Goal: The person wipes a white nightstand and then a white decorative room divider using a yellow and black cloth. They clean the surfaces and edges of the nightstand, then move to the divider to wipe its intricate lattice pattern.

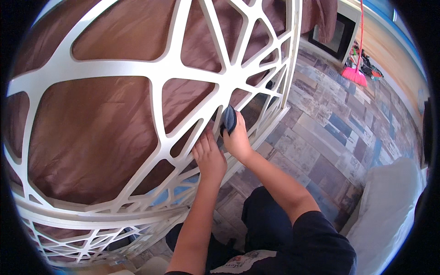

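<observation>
A large white openwork lattice panel (117, 68) stands in front of me, with wrinkled brown fabric (96, 142) behind its openings. My right hand (238, 140) is closed around a dark, oval, bundled thing with a grey-blue face, perhaps a folded cloth (229, 120). The bundle is against, or very close to, a slanting strut near the panel's right side; the exact contact is hidden. Just left of it and slightly lower, my left hand (210, 156) rests on the lattice with its fingers stretched out and nothing visible in them.
Patchwork-patterned floor (316, 133) runs along the right. A pink broom (354, 76) with a red handle stands at the far right, by a dark-framed cabinet (333, 36). Pale fabric (387, 201) bulges at the lower right. Another lattice section (82, 243) lies at lower left.
</observation>
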`<state>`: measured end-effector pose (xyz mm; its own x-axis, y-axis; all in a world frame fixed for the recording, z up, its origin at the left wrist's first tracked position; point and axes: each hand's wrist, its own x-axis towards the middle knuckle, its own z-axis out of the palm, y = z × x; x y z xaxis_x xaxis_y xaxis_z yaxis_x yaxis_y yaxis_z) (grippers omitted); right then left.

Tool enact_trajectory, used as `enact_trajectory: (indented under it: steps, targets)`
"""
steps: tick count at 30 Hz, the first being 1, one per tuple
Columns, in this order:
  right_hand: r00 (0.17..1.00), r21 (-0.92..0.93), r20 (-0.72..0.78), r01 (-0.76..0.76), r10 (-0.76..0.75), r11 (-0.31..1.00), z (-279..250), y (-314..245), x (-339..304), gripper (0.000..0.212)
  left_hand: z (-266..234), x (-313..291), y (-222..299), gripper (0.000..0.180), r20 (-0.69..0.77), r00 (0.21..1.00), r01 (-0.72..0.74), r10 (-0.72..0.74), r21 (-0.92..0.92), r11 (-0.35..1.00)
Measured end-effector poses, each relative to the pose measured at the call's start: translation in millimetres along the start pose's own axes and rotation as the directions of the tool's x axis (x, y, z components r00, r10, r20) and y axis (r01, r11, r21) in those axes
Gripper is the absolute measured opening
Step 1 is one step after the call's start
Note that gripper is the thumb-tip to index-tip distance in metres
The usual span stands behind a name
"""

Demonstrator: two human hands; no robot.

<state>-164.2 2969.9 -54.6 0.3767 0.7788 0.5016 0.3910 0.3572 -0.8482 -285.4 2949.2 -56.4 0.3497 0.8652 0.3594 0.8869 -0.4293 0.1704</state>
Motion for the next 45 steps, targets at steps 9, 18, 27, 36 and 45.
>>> enact_trajectory:
  steps: [9,18,27,36,45]
  targets:
    - [0.978,-0.299,0.008,0.203,-0.210,0.932,1,-22,-19,0.057,-41,-39,-27,0.064,-0.028,0.991,-0.137,0.134,-0.284,0.949]
    - [0.880,-0.738,0.380,0.475,-0.287,0.480,19,-14,-30,0.044,-46,-78,-74,0.069,-0.293,0.943,0.146,-0.158,-0.061,0.987]
    - [0.823,-0.380,0.397,0.550,-0.406,0.744,66,-39,-77,0.035,-43,-80,-82,0.069,-0.131,0.977,0.177,-0.169,0.056,0.983]
    - [0.836,-0.521,0.422,0.540,-0.349,0.661,17,-27,-42,0.045,-52,-79,-85,0.057,-0.120,0.977,0.176,-0.173,0.008,0.984]
    - [0.917,-0.202,0.030,0.395,-0.397,0.896,6,-75,-57,0.082,-65,-84,-98,0.059,-0.052,0.993,0.103,-0.106,-0.061,0.993]
